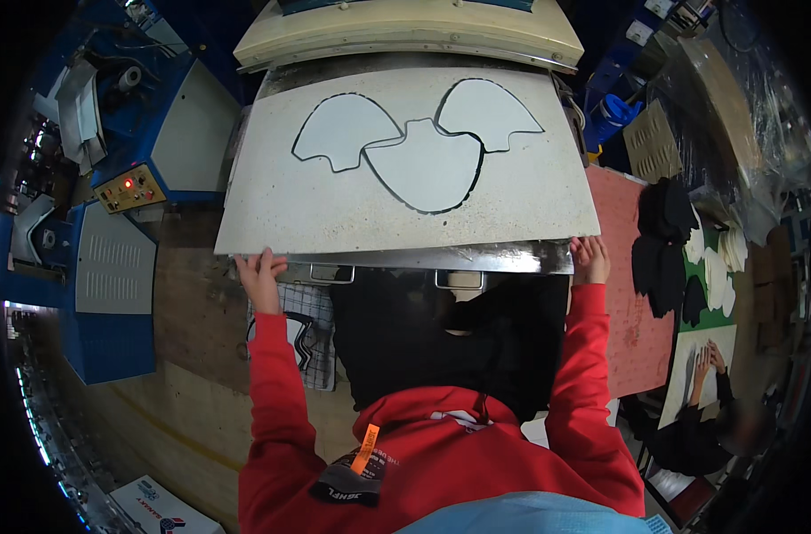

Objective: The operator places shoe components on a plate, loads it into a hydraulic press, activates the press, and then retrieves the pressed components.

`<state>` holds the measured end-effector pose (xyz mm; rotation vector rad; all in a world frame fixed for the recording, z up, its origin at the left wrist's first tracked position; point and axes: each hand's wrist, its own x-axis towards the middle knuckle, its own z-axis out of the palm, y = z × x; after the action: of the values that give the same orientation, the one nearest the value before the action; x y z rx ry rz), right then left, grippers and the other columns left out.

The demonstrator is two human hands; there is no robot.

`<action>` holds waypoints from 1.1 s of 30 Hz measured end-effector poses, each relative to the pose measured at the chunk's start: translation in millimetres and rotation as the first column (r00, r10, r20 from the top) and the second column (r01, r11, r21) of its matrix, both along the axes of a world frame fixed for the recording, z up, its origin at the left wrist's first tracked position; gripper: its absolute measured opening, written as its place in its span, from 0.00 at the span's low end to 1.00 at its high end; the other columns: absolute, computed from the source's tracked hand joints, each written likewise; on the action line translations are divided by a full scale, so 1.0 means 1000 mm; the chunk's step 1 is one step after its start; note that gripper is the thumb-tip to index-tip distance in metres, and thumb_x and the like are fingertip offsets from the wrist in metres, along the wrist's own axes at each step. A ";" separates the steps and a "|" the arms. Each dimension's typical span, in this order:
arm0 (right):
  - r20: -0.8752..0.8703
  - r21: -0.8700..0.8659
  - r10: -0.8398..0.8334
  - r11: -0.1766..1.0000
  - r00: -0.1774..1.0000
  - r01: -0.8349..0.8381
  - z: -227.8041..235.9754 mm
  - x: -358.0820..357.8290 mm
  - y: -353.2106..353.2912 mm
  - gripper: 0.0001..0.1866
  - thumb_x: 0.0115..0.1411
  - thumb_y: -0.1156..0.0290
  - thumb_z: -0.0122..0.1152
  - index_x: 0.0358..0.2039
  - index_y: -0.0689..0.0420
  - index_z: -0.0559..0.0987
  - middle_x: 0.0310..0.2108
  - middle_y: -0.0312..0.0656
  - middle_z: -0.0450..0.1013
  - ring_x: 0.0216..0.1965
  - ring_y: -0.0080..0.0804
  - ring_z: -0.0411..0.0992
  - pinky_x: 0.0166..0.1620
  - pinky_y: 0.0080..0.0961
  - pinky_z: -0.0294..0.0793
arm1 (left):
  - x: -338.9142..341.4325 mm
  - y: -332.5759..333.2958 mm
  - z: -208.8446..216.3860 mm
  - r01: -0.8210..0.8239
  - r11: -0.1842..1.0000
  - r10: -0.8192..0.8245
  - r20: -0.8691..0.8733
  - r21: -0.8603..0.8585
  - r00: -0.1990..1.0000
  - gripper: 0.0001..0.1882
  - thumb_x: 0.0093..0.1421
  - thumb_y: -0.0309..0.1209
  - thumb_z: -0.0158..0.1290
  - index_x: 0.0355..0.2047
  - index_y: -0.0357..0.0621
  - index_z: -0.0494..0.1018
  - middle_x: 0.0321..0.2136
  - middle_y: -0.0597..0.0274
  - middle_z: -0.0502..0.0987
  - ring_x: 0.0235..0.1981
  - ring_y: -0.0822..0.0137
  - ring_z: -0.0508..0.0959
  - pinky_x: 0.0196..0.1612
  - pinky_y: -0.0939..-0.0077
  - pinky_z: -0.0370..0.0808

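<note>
A large white board [307, 209] lies on a metal tray [530, 257] in front of a press. On it are three pale curved shapes with dark outlines: a left one [345, 129], a middle one [426, 169] and a right one [487, 111]. My left hand [262, 278] is at the board's near left corner, fingers curled at its edge. At the near right corner, my right hand [590, 260] has its fingertips bent on the edge. The undersides of both grips are hidden.
Overhead at the back is the cream press head [410, 36]. A control box [129, 189] with a lit red lamp stands left. On the right, a red table [628, 294] adjoins black cut pieces [659, 267]. Another person's hands [710, 358] rest over a pale board beyond.
</note>
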<state>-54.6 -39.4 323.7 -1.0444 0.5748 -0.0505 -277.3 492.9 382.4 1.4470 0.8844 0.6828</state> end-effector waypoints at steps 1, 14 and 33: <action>-0.014 -0.003 0.013 1.000 1.000 -0.013 -0.003 0.005 -0.003 0.24 0.59 0.75 0.56 0.55 0.63 0.62 0.31 0.46 0.72 0.28 0.37 0.76 0.28 0.28 0.79 | 0.006 0.010 -0.004 -0.047 0.997 0.046 0.020 0.054 0.999 0.31 0.59 0.21 0.50 0.61 0.38 0.50 0.32 0.57 0.71 0.27 0.66 0.77 0.30 0.75 0.78; 0.175 -0.305 0.243 0.935 0.954 -0.182 -0.019 0.028 -0.002 0.25 0.60 0.80 0.53 0.58 0.60 0.63 0.31 0.46 0.73 0.24 0.35 0.76 0.25 0.24 0.77 | 0.059 0.065 -0.057 -0.121 0.987 0.107 0.134 0.106 0.985 0.43 0.53 0.12 0.50 0.63 0.31 0.38 0.29 0.52 0.70 0.23 0.62 0.77 0.27 0.72 0.79; 0.092 -0.382 0.335 0.882 0.938 -0.277 -0.036 0.047 0.000 0.25 0.60 0.80 0.53 0.58 0.57 0.64 0.31 0.46 0.73 0.23 0.36 0.76 0.24 0.26 0.77 | 0.067 0.091 -0.093 -0.049 0.988 0.050 -0.004 0.146 0.999 0.29 0.53 0.20 0.57 0.52 0.31 0.55 0.25 0.53 0.75 0.19 0.65 0.77 0.19 0.74 0.77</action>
<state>-7.4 -39.6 288.1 -1.4715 0.2524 0.0432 -210.3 584.4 289.1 1.5625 0.8938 0.7935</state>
